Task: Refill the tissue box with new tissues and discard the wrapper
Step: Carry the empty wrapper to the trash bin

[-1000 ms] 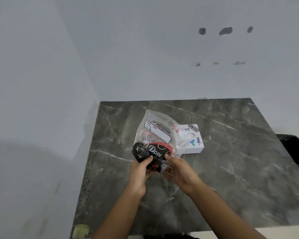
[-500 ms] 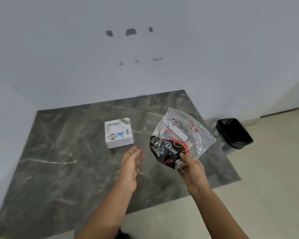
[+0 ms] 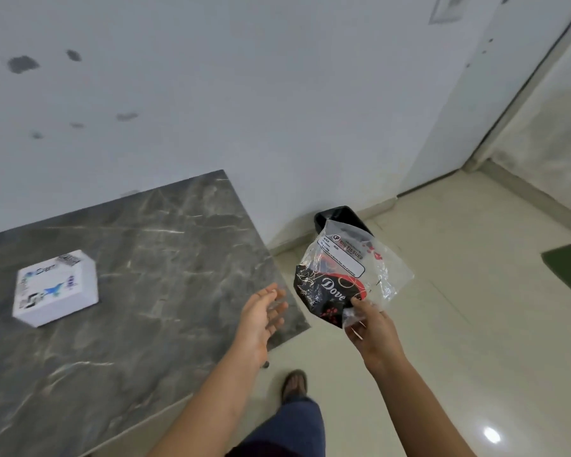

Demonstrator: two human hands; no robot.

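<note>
My right hand pinches the lower edge of a clear plastic tissue wrapper with a black and red printed part and a white label. It hangs in the air beyond the table's right edge, in front of a black bin on the floor by the wall. My left hand is held flat with fingers apart, empty, over the table's right corner. The white tissue box rests on the dark marble table at the left.
A white wall stands behind the table and bin. Cream floor tiles spread to the right, with a dark green mat at the far right edge. My foot and trouser leg show beside the table's front corner.
My left hand let go of the wrapper, and my right hand carried it from over the table rightward past the edge toward the bin. The view swung right.
</note>
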